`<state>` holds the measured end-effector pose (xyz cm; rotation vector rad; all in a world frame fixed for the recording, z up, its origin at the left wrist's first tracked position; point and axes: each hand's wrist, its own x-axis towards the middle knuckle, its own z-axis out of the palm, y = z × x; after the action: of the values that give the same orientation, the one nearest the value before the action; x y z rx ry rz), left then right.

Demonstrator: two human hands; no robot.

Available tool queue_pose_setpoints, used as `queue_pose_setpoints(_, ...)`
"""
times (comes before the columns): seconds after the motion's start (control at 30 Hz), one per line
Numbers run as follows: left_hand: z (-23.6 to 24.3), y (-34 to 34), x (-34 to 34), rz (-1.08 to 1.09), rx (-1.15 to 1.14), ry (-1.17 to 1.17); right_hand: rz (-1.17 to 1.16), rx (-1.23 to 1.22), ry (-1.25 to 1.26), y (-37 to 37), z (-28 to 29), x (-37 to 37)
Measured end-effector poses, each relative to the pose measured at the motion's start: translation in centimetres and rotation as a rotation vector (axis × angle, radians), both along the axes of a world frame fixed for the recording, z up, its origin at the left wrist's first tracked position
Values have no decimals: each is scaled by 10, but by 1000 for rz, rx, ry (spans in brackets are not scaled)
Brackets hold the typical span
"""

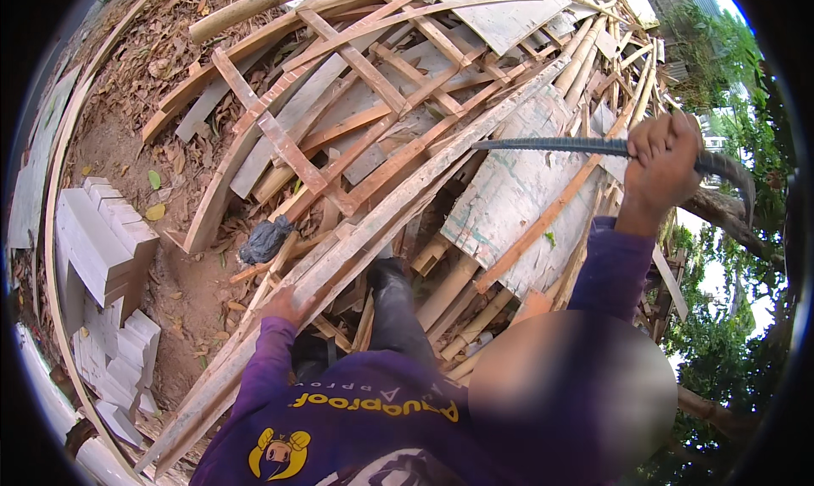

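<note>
My raised right hand [662, 160] is closed tightly around a ribbed steel pry bar [564, 144]. Its narrow tip points left, near the edge of a long wooden beam [398, 199], while the thick hooked end curves down to the right of my fist. I cannot tell whether the tip touches the wood. Lower left, my left hand [285, 306] grips the same beam, which slants from the lower left to the upper right. Some of its fingers are hidden. Just beyond the beam lies a weathered whitish plywood panel [500, 211] with a thin wooden strip [538, 227] across it.
A nailed lattice of wooden battens [365, 75] lies beyond the beam. Bamboo poles [585, 58] stretch toward the back. Stacked pale blocks [100, 240] and a dark crumpled bag [265, 239] are on the left. My boot [388, 283] stands among loose timber. A blurred patch covers the lower right.
</note>
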<state>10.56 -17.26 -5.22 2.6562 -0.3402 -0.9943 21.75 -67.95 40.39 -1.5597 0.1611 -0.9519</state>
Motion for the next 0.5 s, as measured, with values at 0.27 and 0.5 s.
queue_pose_setpoints(0.27,14,-11,6,-7,-42,23,-18,-167,1,27,-46,-49)
queue_pose_setpoints(0.5,-3,-3,24,-22,-69,16,-139,-75,-75,-38,-30,-88)
